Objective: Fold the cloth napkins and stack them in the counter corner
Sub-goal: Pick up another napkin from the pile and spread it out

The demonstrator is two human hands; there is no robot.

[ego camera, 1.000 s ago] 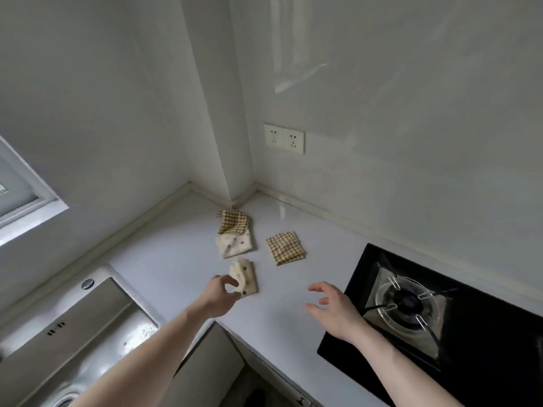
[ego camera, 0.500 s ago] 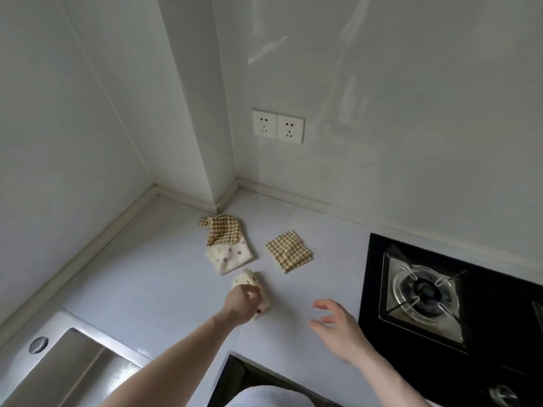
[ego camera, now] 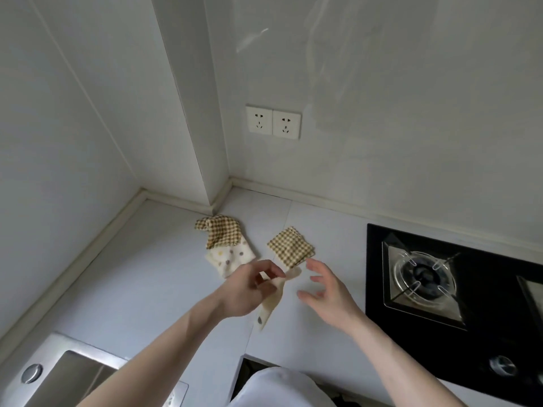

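My left hand (ego camera: 246, 289) pinches a cream dotted napkin (ego camera: 271, 304) that hangs loosely down from my fingers above the counter. My right hand (ego camera: 329, 292) hovers just to its right, fingers spread and holding nothing. Behind them, a folded brown-checked napkin (ego camera: 291, 245) lies flat on the white counter (ego camera: 147, 274). To its left, a crumpled checked napkin (ego camera: 220, 230) rests partly over a cream dotted napkin (ego camera: 229, 257), close to the wall corner.
A black gas hob (ego camera: 426, 277) with a burner takes up the right side. A steel sink (ego camera: 73, 374) sits at the lower left. A double wall socket (ego camera: 273, 121) is above the corner. White clothing (ego camera: 279, 389) shows at the bottom.
My left hand has lifted the cream dotted napkin off the counter and it now hangs partly unfolded. My right hand has moved up closer to it. The view has shifted right.
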